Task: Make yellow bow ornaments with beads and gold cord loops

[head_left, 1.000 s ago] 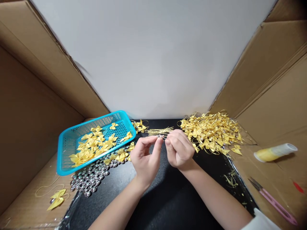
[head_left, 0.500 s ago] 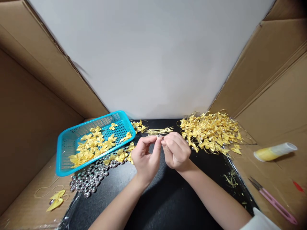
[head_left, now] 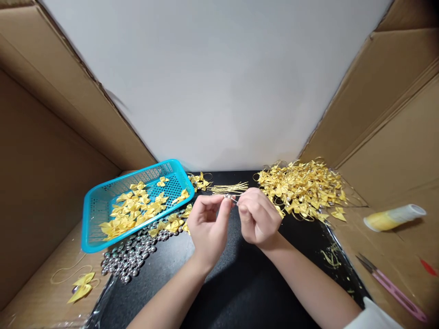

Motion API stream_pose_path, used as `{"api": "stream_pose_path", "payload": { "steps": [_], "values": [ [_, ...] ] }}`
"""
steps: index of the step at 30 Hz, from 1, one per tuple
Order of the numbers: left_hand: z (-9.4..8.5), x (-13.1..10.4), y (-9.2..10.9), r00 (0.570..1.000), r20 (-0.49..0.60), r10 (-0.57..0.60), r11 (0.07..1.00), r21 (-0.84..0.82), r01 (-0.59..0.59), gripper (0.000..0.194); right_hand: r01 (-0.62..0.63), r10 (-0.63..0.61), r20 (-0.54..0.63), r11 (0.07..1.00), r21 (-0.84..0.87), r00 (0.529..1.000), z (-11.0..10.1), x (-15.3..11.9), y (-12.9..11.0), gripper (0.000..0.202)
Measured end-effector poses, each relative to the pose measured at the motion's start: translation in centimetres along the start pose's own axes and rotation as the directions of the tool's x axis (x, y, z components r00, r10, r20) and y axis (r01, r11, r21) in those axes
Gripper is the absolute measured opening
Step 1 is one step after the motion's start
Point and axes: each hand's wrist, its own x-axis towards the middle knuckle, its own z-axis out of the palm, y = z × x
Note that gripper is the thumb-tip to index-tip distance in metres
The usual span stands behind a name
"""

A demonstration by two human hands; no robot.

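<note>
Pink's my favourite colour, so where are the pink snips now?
In the head view, the pink snips lie at the lower right on brown cardboard, below the white-and-yellow tube.

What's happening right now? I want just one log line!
left hand: pinching small shiny piece; right hand: pinching thin strand; left side: basket, yellow bows, silver beads; right side: bow pile

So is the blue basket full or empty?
Neither: the blue basket is part-filled. Yellow bows cover some of its floor, while bare perforated floor shows beside them.
</note>
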Motion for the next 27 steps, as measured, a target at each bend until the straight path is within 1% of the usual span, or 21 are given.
{"api": "stream_pose_path", "payload": {
  "steps": [2, 3, 6, 8, 11, 15, 17, 18, 19, 22, 24, 27],
  "values": [
    [0.0, 0.3, 0.3, 0.994, 0.021, -0.107, 0.993, -0.040, 0.108, 0.015, -0.062, 0.064, -0.037, 0.997, 0.048, 0.997, -0.3, 0.3, -0.1, 0.016],
    [0.0, 0.4, 0.5, 0.988, 0.039, -0.150, 0.987, -0.060, 0.152, 0.015, -0.112, 0.116, -0.056, 0.991, 0.075, 0.992, -0.5, 0.4, -0.2, 0.017],
    [0.0, 0.6, 0.7, 0.966, 0.103, -0.239, 0.962, -0.112, 0.250, 0.019, -0.307, 0.317, -0.051, 0.941, 0.139, 0.947, -1.0, 1.1, -0.1, 0.020],
    [0.0, 0.5, 0.9, 0.954, 0.130, -0.271, 0.948, -0.133, 0.288, 0.022, -0.422, 0.426, 0.015, 0.888, 0.184, 0.904, -1.4, 1.5, 0.1, 0.021],
    [-0.1, 0.4, 1.1, 0.942, 0.162, -0.295, 0.932, -0.169, 0.321, 0.020, -0.542, 0.517, 0.164, 0.791, 0.285, 0.840, -1.7, 2.0, 0.3, 0.026],
    [-0.1, 0.4, 1.6, 0.915, 0.219, -0.339, 0.881, -0.269, 0.390, 0.023, -0.660, 0.554, 0.359, 0.608, 0.442, 0.751, -1.4, 1.9, 0.4, 0.029],
    [0.0, 0.6, 1.9, 0.888, 0.262, -0.377, 0.830, -0.330, 0.450, 0.024, -0.683, 0.544, 0.415, 0.538, 0.494, 0.729, -1.2, 1.7, 0.2, 0.028],
    [0.1, 0.7, 2.1, 0.870, 0.292, -0.398, 0.799, -0.356, 0.485, 0.024, -0.685, 0.543, 0.420, 0.528, 0.502, 0.727, -1.1, 1.6, 0.1, 0.027],
    [0.1, 0.8, 2.2, 0.850, 0.323, -0.416, 0.767, -0.377, 0.519, 0.024, -0.682, 0.543, 0.415, 0.537, 0.497, 0.730, -1.1, 1.5, -0.1, 0.027],
    [0.2, 0.9, 2.5, 0.797, 0.395, -0.458, 0.685, -0.414, 0.599, 0.026, -0.649, 0.535, 0.367, 0.637, 0.417, 0.761, -1.2, 1.4, -0.5, 0.024],
    [0.2, 1.0, 2.5, 0.778, 0.410, -0.477, 0.655, -0.425, 0.625, 0.027, -0.591, 0.493, 0.334, 0.732, 0.340, 0.803, -1.3, 1.6, -0.7, 0.023],
    [0.2, 0.9, 2.4, 0.760, 0.419, -0.497, 0.629, -0.429, 0.648, 0.024, -0.443, 0.386, 0.265, 0.873, 0.205, 0.884, -1.5, 2.1, -0.9, 0.023]
  ]
}}
